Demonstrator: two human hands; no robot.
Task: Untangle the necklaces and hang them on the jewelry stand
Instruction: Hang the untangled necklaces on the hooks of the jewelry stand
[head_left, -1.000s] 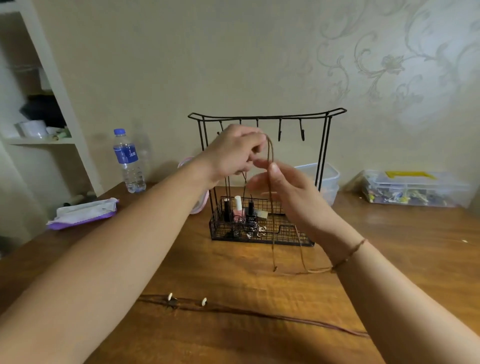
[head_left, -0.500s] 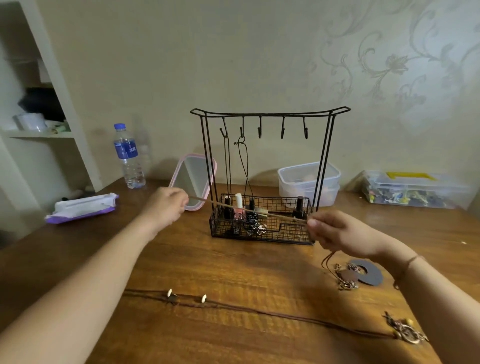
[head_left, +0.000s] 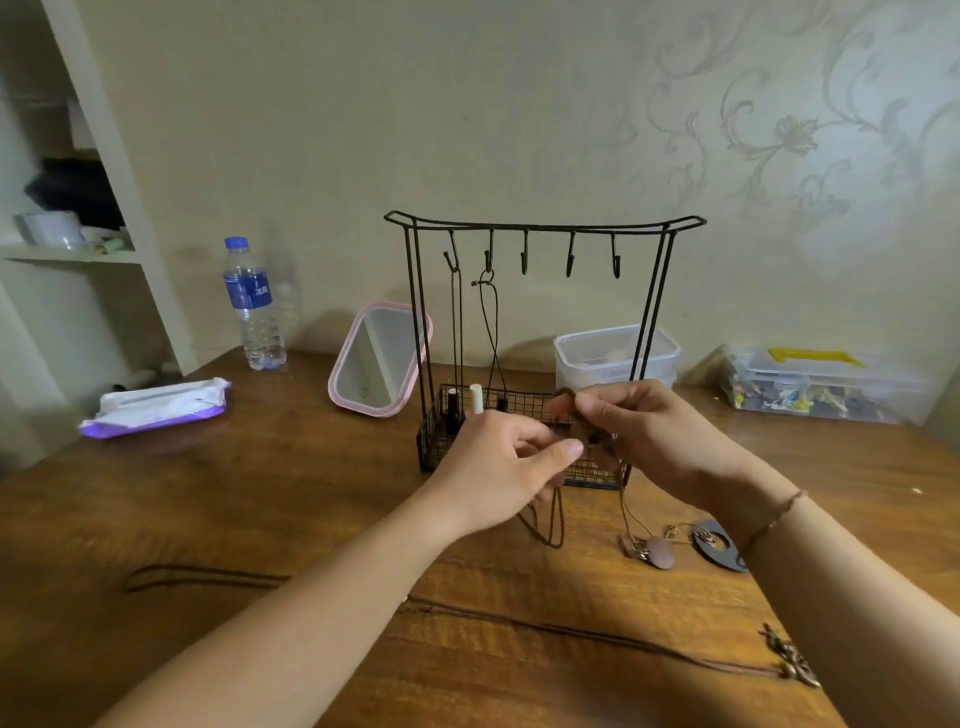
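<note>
Both hands meet just near of the black wire jewelry stand (head_left: 540, 228): left hand (head_left: 498, 478) and right hand (head_left: 639, 436) pinch a thin brown cord necklace (head_left: 556, 525), loop dangling, flat pendants (head_left: 660, 551) resting on the wood-grain worktop (head_left: 260, 509). Second cord necklace (head_left: 571, 631) lies nearer.

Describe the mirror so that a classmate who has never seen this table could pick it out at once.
Find the black wire jewelry stand at the middle of the table. Just left of it, by the stand's left legs, the mirror stands tilted. Its rounded pink frame sets it apart from the water bottle further left and the clear tub on the right.
</note>
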